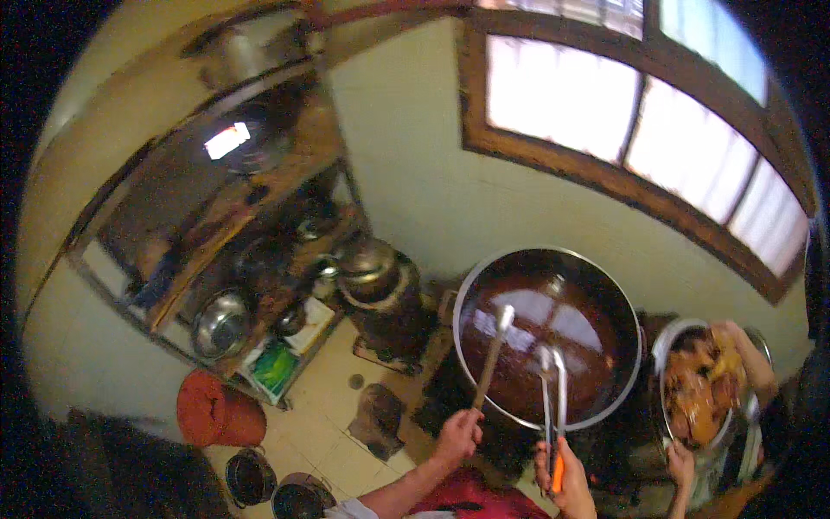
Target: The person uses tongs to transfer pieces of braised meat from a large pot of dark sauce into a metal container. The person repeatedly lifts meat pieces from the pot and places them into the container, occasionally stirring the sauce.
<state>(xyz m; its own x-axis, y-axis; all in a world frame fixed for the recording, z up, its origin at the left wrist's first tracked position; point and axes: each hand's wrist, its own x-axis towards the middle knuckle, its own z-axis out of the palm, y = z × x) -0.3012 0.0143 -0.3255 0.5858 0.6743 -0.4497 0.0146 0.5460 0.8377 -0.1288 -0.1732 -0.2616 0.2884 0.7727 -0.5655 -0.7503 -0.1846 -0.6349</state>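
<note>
A large round metal pot (pixel 551 396) holds dark reddish-brown liquid with window light reflected on its surface. My left hand (pixel 458 436) grips the handle of a wooden-handled utensil (pixel 490 370), whose pale end is over the liquid. In my right hand (pixel 569 477) are metal tongs (pixel 559 383) with orange on the handle, their tips over the near part of the pot. Whether the tips touch the liquid cannot be told.
Another person's hands (pixel 681 462) are at an oval tray (pixel 663 415) of glossy brown food on the right. Shelves with metal bowls (pixel 222 324) stand left. A red bucket (pixel 220 412) and dark pots (pixel 249 477) are on the floor. A lidded pot (pixel 368 269) stands near the wall.
</note>
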